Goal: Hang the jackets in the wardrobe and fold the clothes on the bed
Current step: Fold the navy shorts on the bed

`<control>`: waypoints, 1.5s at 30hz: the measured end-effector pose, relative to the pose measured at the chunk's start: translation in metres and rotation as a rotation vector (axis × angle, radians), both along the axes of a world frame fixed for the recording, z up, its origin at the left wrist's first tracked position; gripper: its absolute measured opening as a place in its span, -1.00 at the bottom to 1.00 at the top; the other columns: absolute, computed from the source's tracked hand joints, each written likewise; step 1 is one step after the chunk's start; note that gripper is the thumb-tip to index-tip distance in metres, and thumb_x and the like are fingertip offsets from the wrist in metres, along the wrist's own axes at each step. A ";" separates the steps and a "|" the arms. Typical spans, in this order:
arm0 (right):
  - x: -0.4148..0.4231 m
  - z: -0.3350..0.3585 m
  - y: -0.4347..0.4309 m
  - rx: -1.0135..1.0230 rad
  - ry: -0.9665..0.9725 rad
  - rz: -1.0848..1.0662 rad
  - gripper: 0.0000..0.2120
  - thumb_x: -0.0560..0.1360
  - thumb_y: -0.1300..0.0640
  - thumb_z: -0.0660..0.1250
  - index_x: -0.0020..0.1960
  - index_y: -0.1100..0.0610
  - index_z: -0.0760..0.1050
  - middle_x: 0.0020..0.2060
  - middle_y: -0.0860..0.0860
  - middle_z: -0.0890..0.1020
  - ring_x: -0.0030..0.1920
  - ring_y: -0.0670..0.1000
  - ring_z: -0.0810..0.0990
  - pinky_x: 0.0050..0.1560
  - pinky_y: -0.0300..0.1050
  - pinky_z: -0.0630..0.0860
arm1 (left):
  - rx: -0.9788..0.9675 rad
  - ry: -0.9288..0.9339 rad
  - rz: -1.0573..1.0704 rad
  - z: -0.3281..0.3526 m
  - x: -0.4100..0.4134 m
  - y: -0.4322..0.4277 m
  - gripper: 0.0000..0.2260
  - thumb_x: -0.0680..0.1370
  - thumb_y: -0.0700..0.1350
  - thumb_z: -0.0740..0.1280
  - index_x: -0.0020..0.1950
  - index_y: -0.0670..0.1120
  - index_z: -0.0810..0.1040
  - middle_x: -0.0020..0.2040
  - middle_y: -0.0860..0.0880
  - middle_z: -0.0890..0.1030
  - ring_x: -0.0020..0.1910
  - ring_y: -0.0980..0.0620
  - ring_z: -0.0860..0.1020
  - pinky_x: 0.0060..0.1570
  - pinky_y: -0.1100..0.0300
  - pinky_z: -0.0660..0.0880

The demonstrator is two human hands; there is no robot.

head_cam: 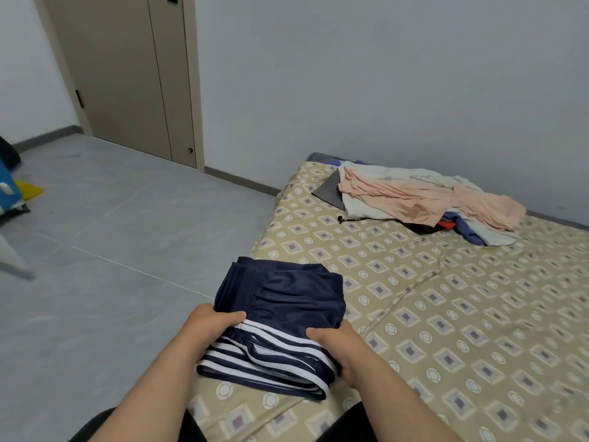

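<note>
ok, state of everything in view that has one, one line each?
navy striped garment, folded, on the bed by its near edge
left hand, holds the garment's left edge, thumb on top
right hand, holds its right edge, thumb on top
clothes pile, unfolded, heaped at the far end
tan door, closed

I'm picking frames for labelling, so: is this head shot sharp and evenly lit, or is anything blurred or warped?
Head view: soft even light, no glare; the navy striped garment and the left hand and right hand gripping it are sharp; the white leg at the left edge is smeared; the wide lens tilts the door.
</note>
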State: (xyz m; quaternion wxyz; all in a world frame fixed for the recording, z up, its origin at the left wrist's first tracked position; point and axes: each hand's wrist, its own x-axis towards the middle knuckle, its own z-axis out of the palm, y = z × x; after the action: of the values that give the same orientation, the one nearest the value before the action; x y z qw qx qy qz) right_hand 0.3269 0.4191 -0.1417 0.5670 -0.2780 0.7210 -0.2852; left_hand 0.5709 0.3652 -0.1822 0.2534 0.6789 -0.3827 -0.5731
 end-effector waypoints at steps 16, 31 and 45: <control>-0.007 0.019 0.030 0.094 0.259 0.229 -0.82 0.35 0.34 0.34 -0.22 0.15 0.37 -0.32 0.05 0.51 -0.34 0.02 0.49 -0.39 -0.25 0.41 | 0.179 -0.006 -0.157 0.025 0.000 0.046 -0.74 0.33 -0.32 0.42 0.01 -0.27 0.59 -0.10 -0.24 0.70 -0.12 -0.21 0.69 -0.07 -0.07 0.65; -0.001 0.007 0.030 -0.180 0.844 0.469 -0.27 0.41 0.05 0.23 0.55 -0.05 0.10 0.48 0.12 0.25 0.45 0.19 0.28 0.36 0.02 0.35 | -0.572 -0.861 -0.853 -0.005 -0.059 0.065 -0.09 0.37 0.44 0.08 0.62 0.10 -0.12 0.62 0.03 -0.19 0.58 0.04 -0.28 0.50 -0.05 -0.34; 0.009 -0.059 -0.007 -0.119 1.050 0.800 -0.21 0.53 -0.39 -0.12 0.61 -0.03 -0.28 0.60 -0.05 -0.22 0.59 0.03 -0.25 0.50 0.30 -0.19 | -0.384 -0.796 -0.772 -0.021 -0.044 0.050 0.25 0.15 0.59 0.20 0.58 0.05 -0.33 0.52 0.14 -0.42 0.46 0.16 -0.45 0.51 -0.08 -0.34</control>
State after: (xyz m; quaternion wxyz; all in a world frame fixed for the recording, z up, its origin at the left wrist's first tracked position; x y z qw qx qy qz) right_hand 0.3356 0.4120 -0.2011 0.1863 -0.6572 0.7258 0.0814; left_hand 0.5264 0.4150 -0.2037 -0.0185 0.5954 -0.7648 -0.2452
